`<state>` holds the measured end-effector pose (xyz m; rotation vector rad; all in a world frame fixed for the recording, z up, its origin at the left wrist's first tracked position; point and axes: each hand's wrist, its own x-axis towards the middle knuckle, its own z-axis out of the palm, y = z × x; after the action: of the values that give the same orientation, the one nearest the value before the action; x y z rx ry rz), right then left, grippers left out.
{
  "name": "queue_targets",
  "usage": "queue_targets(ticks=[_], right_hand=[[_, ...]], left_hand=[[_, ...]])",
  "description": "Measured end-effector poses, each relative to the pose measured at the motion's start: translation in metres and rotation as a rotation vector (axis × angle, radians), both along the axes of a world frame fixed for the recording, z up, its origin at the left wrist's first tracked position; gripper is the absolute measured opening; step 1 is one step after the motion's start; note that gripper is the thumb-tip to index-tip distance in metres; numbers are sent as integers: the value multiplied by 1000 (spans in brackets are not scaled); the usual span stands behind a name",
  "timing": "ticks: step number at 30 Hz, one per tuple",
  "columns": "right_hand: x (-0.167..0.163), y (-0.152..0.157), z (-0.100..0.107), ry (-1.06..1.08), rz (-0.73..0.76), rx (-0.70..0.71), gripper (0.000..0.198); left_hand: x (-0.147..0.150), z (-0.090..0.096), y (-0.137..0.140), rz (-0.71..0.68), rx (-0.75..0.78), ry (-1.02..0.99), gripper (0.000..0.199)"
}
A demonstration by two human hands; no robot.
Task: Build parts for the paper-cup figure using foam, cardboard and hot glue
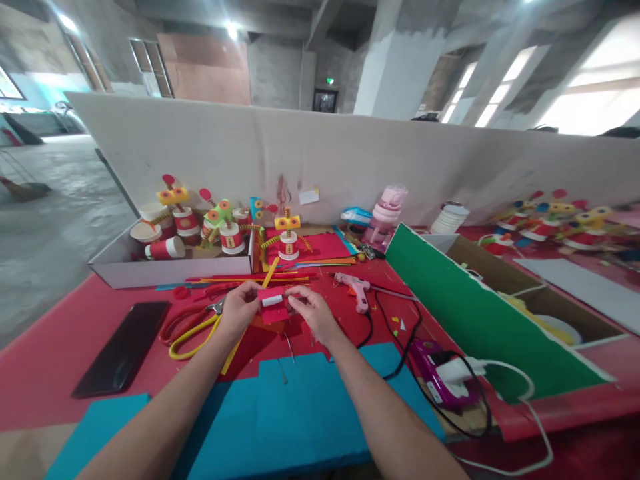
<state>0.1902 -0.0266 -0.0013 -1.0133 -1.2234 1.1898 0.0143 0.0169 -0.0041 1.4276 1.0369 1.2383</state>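
Between both hands is a small piece of red paper [274, 313] with a white strip [273, 301] across it. My left hand [241, 308] pinches its left side, and my right hand [311, 310] pinches the right side near the white strip. Scissors with red and yellow handles [193, 333] lie just left of my left hand, partly hidden by it. A yellow paper strip [234, 353] runs under my left wrist. Right of my right hand rests a pink glue gun [357, 288] with a black cord. Behind the hands stands a paper-cup robot figure [289, 243].
A white box [175, 272] at the left holds several cup figures. A black phone [123, 347] lies at the left. Blue sheets [300, 413] cover the near edge. At the right are a purple power strip [443, 377] with cords and a green-sided box [465, 320].
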Motion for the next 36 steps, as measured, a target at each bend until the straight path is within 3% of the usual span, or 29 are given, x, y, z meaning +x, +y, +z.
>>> queue_targets(ticks=[4,11,18,25,28,31,36], right_hand=[[-1,-1,0,21,-9,-22,19],[-4,-3,-3,107,125,-173,24],[0,-2,-2,190,178,-186,28],[-6,-1,-4,75,-36,-30,28],[-12,2,-11,40,-7,-51,38],[-10,6,-15,-34,-60,35,30],[6,8,-14,-108,-259,191,21]], left_hand=[[0,-1,0,-23,-34,-44,15],[-1,-4,1,-126,-60,-84,15],[1,1,-2,-53,-33,-49,16],[-3,-2,2,134,153,79,15],[-3,-2,-1,105,260,147,14],[-4,1,-5,83,340,191,14],[-10,2,1,136,299,132,13]])
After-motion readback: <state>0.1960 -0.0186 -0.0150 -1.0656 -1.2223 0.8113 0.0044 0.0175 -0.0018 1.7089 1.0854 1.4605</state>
